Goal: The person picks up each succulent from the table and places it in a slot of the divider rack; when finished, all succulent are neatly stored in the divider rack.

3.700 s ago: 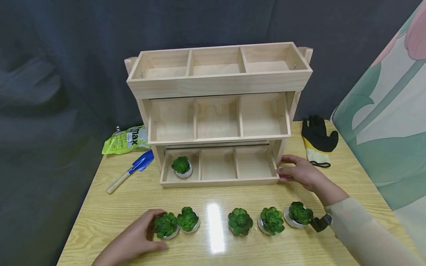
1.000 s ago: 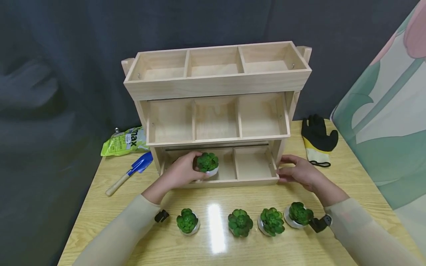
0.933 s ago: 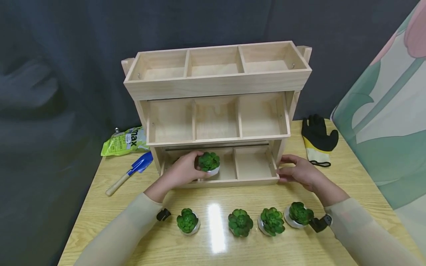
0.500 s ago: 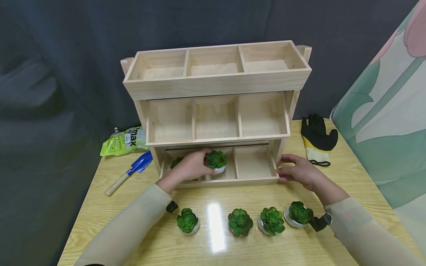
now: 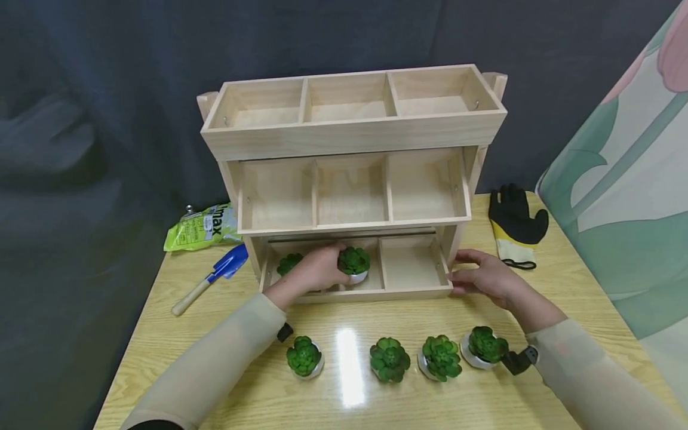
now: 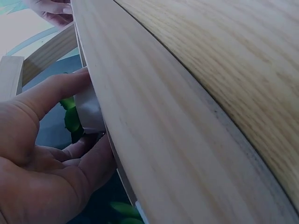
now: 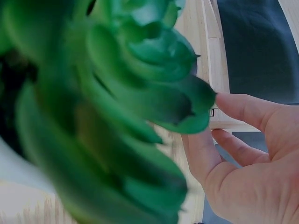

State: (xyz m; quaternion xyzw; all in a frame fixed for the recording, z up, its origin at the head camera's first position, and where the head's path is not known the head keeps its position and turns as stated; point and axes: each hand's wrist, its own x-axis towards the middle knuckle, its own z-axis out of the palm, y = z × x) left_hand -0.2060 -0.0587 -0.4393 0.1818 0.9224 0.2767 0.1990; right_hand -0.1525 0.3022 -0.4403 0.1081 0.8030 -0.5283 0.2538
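In the head view, my left hand [image 5: 325, 266] holds a small potted succulent [image 5: 354, 261] in the middle compartment of the lowest box [image 5: 371, 295]. The left wrist view shows the thumb and fingers around its white pot [image 6: 89, 109], close behind a wooden board [image 6: 140, 107]. Another succulent [image 5: 290, 263] is in the left compartment, partly hidden by my left hand. My right hand [image 5: 484, 278] touches the right end of the lowest box with its fingertips. Across the right wrist view, green succulent leaves [image 7: 131, 93] block part of that contact.
The tiered wooden planter stand [image 5: 349, 140] rises behind my hands. Several potted succulents [image 5: 389, 359] line the table's front [image 5: 258, 397]. A blue trowel [image 5: 231, 261] and green bag [image 5: 201, 228] lie left; a black glove [image 5: 516, 221] lies right.
My left hand has taken the succulent from the table's front left and carried it up into the lowest box, lately shifting right within it. My right hand has stayed at the box's end.
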